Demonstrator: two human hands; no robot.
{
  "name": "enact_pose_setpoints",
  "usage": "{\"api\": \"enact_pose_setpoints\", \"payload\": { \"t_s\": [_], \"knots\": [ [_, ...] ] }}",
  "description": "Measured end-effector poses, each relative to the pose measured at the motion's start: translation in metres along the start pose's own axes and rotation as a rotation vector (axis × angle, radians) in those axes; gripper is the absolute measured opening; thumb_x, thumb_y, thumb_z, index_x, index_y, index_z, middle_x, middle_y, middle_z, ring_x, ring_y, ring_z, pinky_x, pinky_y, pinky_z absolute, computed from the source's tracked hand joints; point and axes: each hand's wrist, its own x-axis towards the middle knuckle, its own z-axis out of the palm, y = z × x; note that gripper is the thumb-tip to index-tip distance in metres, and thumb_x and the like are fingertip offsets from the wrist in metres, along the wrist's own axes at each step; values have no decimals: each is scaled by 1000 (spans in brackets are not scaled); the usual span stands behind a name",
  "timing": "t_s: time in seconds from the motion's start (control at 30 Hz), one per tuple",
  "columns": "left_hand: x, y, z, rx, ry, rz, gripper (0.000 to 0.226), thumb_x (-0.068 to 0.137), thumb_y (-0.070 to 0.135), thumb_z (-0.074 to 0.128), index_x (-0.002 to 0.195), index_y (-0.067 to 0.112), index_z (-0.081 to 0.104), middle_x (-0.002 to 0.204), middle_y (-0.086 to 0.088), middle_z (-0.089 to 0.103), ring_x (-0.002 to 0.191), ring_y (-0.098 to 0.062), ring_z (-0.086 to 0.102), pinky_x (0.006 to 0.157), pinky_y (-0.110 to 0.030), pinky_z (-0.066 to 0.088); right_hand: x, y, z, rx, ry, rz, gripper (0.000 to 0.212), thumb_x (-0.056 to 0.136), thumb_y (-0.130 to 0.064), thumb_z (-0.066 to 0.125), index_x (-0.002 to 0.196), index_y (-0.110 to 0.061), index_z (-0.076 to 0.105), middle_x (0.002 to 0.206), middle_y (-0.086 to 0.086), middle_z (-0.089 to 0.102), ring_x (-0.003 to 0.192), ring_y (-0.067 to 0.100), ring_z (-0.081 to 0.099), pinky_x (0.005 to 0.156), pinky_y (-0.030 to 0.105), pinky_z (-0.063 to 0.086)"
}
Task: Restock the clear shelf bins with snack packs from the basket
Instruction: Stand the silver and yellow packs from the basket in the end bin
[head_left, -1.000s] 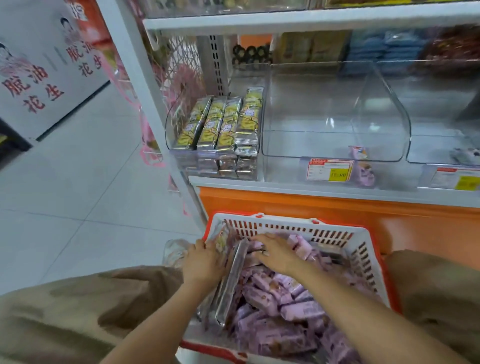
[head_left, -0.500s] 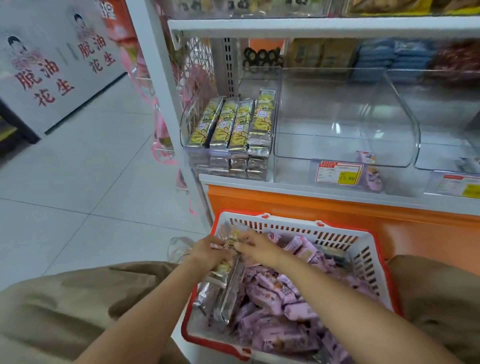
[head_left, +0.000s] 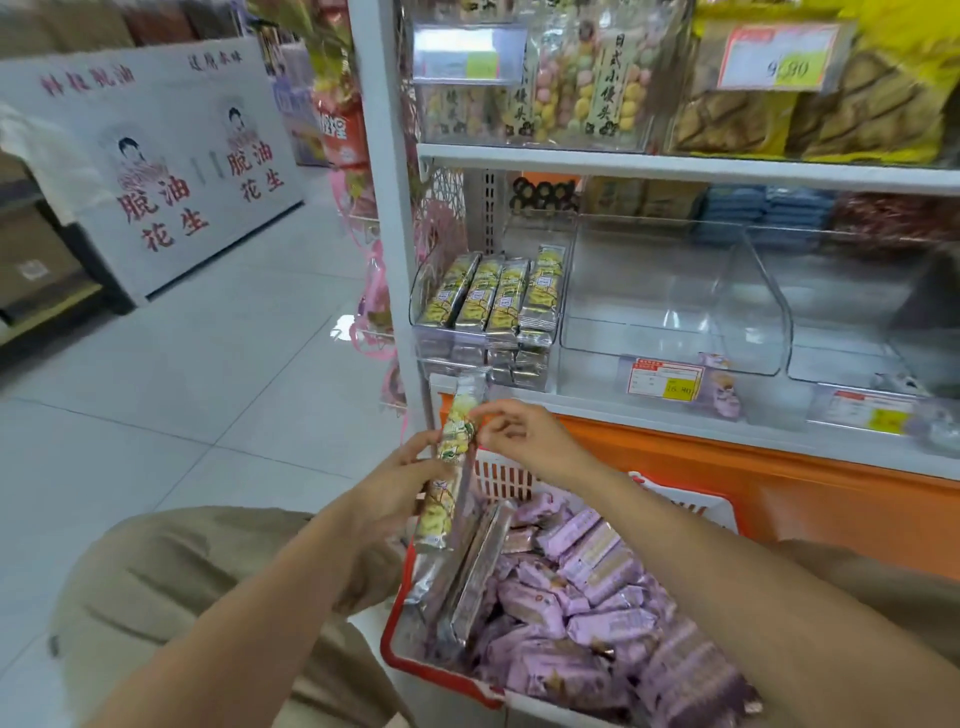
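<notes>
Left hand (head_left: 400, 488), right hand (head_left: 519, 441) hold one yellow pack (head_left: 451, 467); bin (head_left: 418, 306) top: four.

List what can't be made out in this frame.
All head view.
- Print on price tag: too small, blurred.
- Near right corner of basket: hidden by the right forearm, cut off by the bottom edge.
- Contents of rightmost bin: cut off by the right edge, blurred.
- Pack count in left hand and right hand: yellow snack pack hides any behind it.

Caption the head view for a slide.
Left hand and right hand hold a yellow snack pack over the red-rimmed basket of purple packs, below a stocked clear bin.
</notes>
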Motion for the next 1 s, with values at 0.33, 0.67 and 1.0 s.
{"api": "enact_pose_setpoints", "payload": {
  "t_s": [0.33,0.67,1.0],
  "knots": [
    [-20,86,14,237,77,361,55,85,-7,68,127,25,54,95,1,65,67,-5,68,58,-21,53,27,-66,-48,-40,191,-242,31,93,-2,59,119,-17,65,111,6,66,106,16,62,92,21,51],
    [61,159,51,673,453,527,64,88,42,71,141,11,52,128,-12,65,107,-30,67,95,-41,52,75,-45,-120,-409,582,-229,30,92,-8,61,120,-16,66,127,6,60,124,22,49,105,33,34],
    [118,159,66,793,576,474,55,87,31,75,136,11,58,121,-17,68,106,-30,66,92,-35,49,90,-15,-117,-412,430,-169,43,96,-18,59,138,-13,53,152,5,36,141,21,28,113,28,22]
  ]
}}
